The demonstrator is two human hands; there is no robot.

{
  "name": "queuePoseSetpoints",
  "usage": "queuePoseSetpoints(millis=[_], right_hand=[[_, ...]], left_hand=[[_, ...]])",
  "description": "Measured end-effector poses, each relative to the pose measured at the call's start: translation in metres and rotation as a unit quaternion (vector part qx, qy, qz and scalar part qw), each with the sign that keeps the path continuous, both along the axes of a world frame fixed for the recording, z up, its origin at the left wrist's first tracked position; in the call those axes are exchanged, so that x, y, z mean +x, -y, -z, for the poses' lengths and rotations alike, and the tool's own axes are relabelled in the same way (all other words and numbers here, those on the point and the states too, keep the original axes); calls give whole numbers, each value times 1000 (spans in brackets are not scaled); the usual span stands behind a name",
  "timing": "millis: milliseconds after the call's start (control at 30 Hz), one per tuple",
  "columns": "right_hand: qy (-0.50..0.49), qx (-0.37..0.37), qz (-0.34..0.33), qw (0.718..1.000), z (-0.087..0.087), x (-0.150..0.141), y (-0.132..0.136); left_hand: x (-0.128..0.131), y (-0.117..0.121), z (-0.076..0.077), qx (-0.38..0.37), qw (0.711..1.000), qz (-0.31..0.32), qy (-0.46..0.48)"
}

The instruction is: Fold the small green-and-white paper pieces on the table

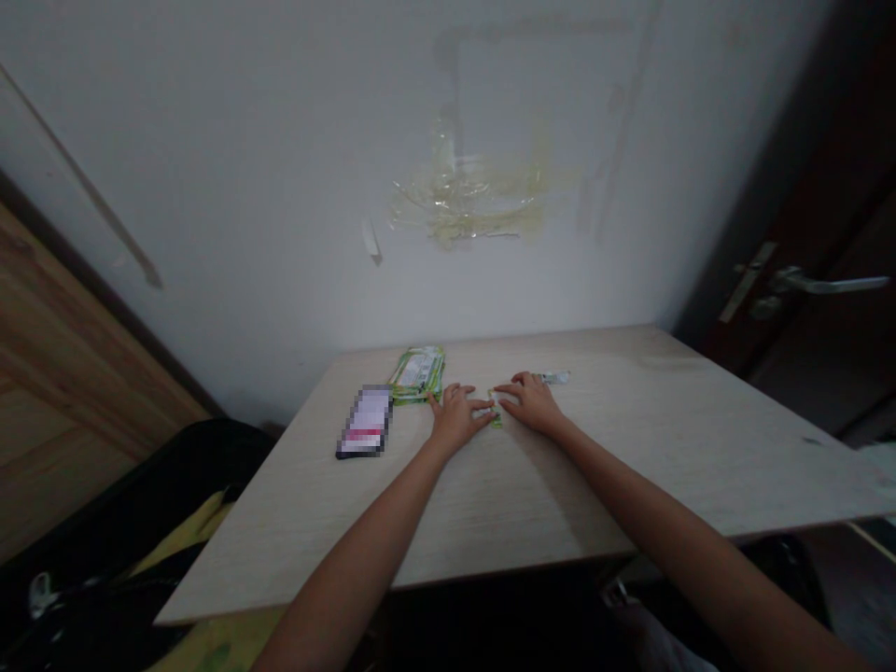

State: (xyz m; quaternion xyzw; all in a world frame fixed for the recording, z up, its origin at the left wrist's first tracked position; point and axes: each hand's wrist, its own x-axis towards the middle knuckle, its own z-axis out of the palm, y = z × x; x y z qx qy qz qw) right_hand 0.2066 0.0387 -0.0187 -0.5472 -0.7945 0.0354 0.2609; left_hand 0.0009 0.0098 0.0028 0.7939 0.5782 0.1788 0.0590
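Both grips are formed by loosely bent fingers: those of the left hand [458, 417] are fanned out low over the tabletop [700, 420], and those of the right hand [536, 403] are reached inward to meet them. Whether anything is truly pinched cannot be told at this size (the fingertips are tiny and dim). Between the two hands, a small green-and-white strip [497, 420] is laid on the tabletop, apparently steadied from both sides so that it is kept flat and from sliding. It lies right at the fingertips, nearer the far edge than the near one.

Just beyond the right hand, towards the far edge, a second pale strip [556, 378] is seen, partly hidden by the fingers. Past the left hand, green packets [418, 373] are piled near the far left corner, probably to be within easy reach. Beside them, closer to the left edge, a phone [365, 422] is set face up, its blurred screen lit, perhaps so that it can be glanced at.
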Motion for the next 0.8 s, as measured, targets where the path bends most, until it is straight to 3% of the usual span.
queuePoseSetpoints(millis=[267, 600, 800], right_hand=[[-49, 3, -45, 998, 1, 5, -3], [-46, 5, -3, 999, -5, -6, -1], [-48, -12, -25, 998, -7, -3, -1]], left_hand=[[0, -1, 3, 5, 1000, -1, 10], [0, -2, 4, 12, 1000, -2, 11], [0, -3, 6, 18, 1000, -3, -3]])
